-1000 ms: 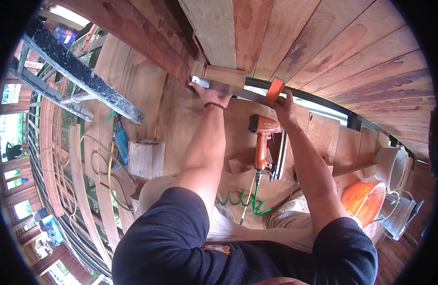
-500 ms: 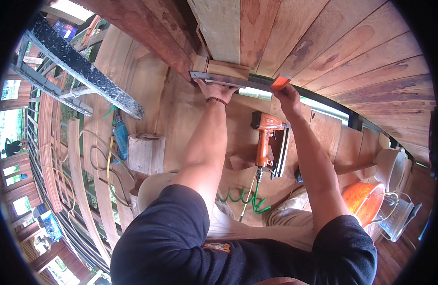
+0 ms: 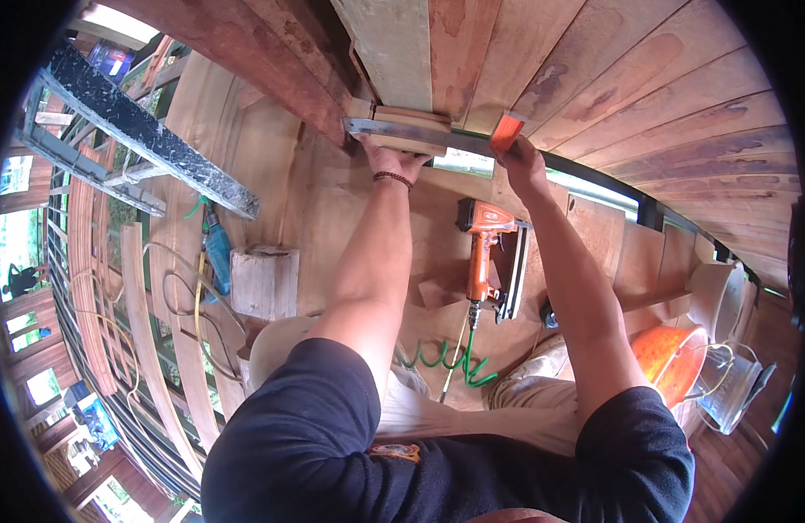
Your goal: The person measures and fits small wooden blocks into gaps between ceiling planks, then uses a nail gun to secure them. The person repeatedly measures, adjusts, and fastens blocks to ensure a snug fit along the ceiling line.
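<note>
My right hand [image 3: 523, 164] is closed round the orange handle of a hand saw [image 3: 402, 132]. The saw's long metal blade reaches left across a short wooden board [image 3: 424, 146] by the plank wall. My left hand [image 3: 392, 160], with a beaded bracelet at its wrist, grips this short board from below. Its thumb shows near the blade's far tip; most of its fingers are hidden. Between my forearms an orange nail gun [image 3: 483, 248] lies on the wooden boards, with a coiled green air hose [image 3: 470, 353] attached.
A paint-spattered ladder [image 3: 150, 131] leans in at the left. Near it are a blue power tool [image 3: 218, 253] and a wooden block [image 3: 265, 281]. At right stand an orange bowl [image 3: 673, 362], a white bucket [image 3: 715, 301] and a clear bucket [image 3: 732, 392]. The plank wall [image 3: 586, 70] rises ahead.
My right hand and the saw handle have shifted slightly up and away. The blade has turned to show more of its side. My left hand stays on the short board.
</note>
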`<control>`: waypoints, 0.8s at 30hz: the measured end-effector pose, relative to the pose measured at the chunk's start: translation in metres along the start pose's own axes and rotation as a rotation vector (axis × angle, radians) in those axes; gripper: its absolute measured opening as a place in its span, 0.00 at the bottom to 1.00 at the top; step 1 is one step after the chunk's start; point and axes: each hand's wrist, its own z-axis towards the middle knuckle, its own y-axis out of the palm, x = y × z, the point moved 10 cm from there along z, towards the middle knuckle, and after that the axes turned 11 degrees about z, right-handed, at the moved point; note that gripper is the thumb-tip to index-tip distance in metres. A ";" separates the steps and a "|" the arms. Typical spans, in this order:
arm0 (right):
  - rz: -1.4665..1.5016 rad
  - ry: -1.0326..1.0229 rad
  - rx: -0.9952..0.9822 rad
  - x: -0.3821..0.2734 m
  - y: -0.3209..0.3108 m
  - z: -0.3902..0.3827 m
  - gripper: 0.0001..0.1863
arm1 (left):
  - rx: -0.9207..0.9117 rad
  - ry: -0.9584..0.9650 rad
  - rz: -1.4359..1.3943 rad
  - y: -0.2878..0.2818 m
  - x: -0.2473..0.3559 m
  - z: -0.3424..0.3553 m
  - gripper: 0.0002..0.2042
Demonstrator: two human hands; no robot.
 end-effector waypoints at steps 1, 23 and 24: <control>0.002 0.015 0.014 0.002 0.000 -0.001 0.16 | -0.005 -0.007 -0.031 0.001 -0.002 0.000 0.50; -0.240 -0.070 0.063 -0.028 0.002 -0.006 0.17 | 0.114 0.071 0.079 -0.025 -0.002 0.011 0.42; -0.234 -0.064 0.067 -0.033 0.004 -0.008 0.16 | 0.125 0.070 0.071 -0.023 -0.003 0.009 0.42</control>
